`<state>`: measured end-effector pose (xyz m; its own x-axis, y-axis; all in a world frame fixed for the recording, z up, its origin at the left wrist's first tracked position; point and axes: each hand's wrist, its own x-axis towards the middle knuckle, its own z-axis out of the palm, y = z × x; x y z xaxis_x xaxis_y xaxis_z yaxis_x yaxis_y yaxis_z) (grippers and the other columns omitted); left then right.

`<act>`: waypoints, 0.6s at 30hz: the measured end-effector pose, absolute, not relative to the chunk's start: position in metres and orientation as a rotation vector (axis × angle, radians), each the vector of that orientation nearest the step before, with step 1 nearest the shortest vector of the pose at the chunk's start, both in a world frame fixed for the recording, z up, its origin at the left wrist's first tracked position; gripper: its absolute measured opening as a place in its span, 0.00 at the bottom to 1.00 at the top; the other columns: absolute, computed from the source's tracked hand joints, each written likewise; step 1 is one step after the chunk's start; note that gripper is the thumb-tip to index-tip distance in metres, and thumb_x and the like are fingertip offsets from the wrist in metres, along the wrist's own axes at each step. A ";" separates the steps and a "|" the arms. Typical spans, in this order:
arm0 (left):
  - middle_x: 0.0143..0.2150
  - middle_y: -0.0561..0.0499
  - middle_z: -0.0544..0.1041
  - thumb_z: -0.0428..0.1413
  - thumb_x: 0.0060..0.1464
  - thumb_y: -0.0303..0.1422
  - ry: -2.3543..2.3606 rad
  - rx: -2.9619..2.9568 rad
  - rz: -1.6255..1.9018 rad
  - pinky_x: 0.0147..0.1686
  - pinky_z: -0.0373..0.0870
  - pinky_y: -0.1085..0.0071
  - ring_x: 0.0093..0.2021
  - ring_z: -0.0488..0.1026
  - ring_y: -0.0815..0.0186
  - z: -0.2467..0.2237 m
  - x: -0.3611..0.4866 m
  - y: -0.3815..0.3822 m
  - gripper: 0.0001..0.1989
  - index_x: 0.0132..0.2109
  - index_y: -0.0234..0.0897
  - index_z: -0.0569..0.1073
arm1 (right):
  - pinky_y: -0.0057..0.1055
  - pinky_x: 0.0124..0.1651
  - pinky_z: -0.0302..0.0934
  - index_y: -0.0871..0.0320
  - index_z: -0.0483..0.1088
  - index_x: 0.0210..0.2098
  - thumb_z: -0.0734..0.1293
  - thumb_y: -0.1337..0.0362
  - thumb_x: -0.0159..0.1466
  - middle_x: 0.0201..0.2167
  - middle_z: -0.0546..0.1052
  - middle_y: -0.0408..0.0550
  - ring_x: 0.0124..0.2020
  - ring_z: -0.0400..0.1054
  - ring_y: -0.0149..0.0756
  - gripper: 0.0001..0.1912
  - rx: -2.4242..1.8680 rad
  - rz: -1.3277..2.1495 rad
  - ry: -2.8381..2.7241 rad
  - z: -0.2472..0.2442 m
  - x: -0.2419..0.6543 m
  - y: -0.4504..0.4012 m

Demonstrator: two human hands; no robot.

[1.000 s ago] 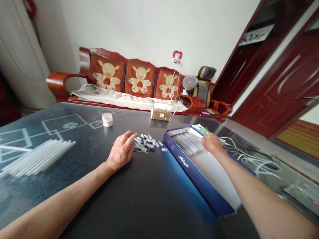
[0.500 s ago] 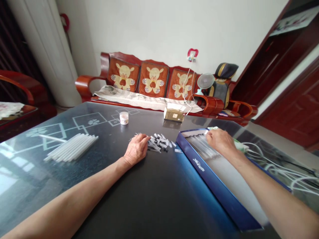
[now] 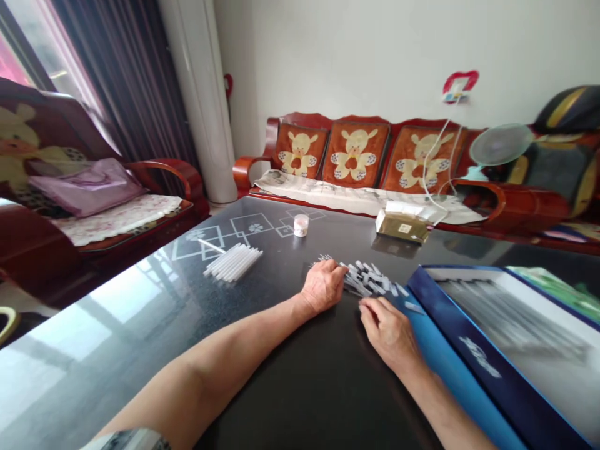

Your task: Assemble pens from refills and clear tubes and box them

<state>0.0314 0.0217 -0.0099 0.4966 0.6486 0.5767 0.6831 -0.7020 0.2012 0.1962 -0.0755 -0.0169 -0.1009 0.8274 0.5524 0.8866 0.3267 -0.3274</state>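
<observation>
My left hand (image 3: 323, 284) rests on the dark table with its fingers curled together, against the left side of a pile of small white and black plastic pieces (image 3: 375, 278). Thin pale tips (image 3: 324, 257) show just beyond its knuckles. My right hand (image 3: 387, 331) is closed, thumb against fingers, just in front of the pile. What either hand holds, if anything, is hidden. Several whitish translucent tubes (image 3: 234, 262) lie side by side to the left. At the right, a blue box (image 3: 478, 356) contains a row of clear slender tubes (image 3: 510, 312).
A small white round jar (image 3: 301, 225) and a gold tissue box (image 3: 403, 225) stand toward the table's far side. Green-and-white packaging (image 3: 557, 287) lies beyond the blue box. A wooden sofa (image 3: 276, 144) and an armchair (image 3: 164, 172) surround the glossy table (image 3: 285, 375).
My right hand has left the inside of the blue box and come left to the front of the pile. My left hand stays beside the pile. The view has turned left.
</observation>
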 end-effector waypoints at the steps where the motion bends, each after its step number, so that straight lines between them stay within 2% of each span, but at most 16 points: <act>1: 0.40 0.44 0.73 0.45 0.62 0.30 -1.221 -2.666 -0.961 0.45 0.69 0.63 0.40 0.70 0.61 -0.008 0.031 0.022 0.15 0.50 0.38 0.73 | 0.31 0.40 0.63 0.56 0.72 0.37 0.57 0.62 0.67 0.34 0.76 0.49 0.34 0.72 0.37 0.13 -1.519 -0.112 -1.927 -0.017 0.197 -0.075; 7: 0.42 0.42 0.73 0.46 0.59 0.28 -1.592 -2.520 -0.662 0.44 0.68 0.61 0.43 0.70 0.57 0.024 0.014 0.042 0.16 0.50 0.36 0.74 | 0.30 0.38 0.61 0.55 0.72 0.35 0.57 0.62 0.66 0.33 0.76 0.47 0.33 0.71 0.36 0.13 -1.568 -0.087 -1.935 -0.014 0.198 -0.075; 9: 0.45 0.42 0.73 0.47 0.58 0.28 -1.607 -2.471 -0.553 0.46 0.67 0.59 0.46 0.70 0.55 0.040 -0.006 0.052 0.17 0.52 0.36 0.72 | 0.30 0.37 0.60 0.55 0.72 0.35 0.57 0.62 0.66 0.33 0.76 0.47 0.33 0.71 0.36 0.12 -1.576 -0.091 -1.928 -0.015 0.198 -0.075; 13: 0.59 0.41 0.67 0.51 0.58 0.39 -1.783 -2.281 -0.419 0.55 0.62 0.53 0.57 0.63 0.50 0.057 -0.076 0.065 0.24 0.60 0.38 0.65 | 0.30 0.36 0.59 0.54 0.72 0.35 0.57 0.62 0.66 0.34 0.76 0.46 0.33 0.71 0.35 0.12 -1.594 -0.091 -1.919 -0.017 0.198 -0.074; 18: 0.66 0.40 0.59 0.45 0.60 0.52 -2.098 -2.152 -0.293 0.57 0.58 0.43 0.65 0.53 0.46 0.034 -0.154 0.060 0.31 0.65 0.41 0.58 | 0.30 0.36 0.59 0.54 0.71 0.34 0.56 0.63 0.66 0.34 0.76 0.46 0.33 0.71 0.35 0.12 -1.612 -0.120 -1.937 -0.016 0.197 -0.074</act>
<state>-0.1537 0.0599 0.0337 0.0196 0.9748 0.2223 0.9984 -0.0310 0.0477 0.1970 -0.0739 -0.0158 -0.0735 0.8626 0.5005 0.9176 0.2550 -0.3048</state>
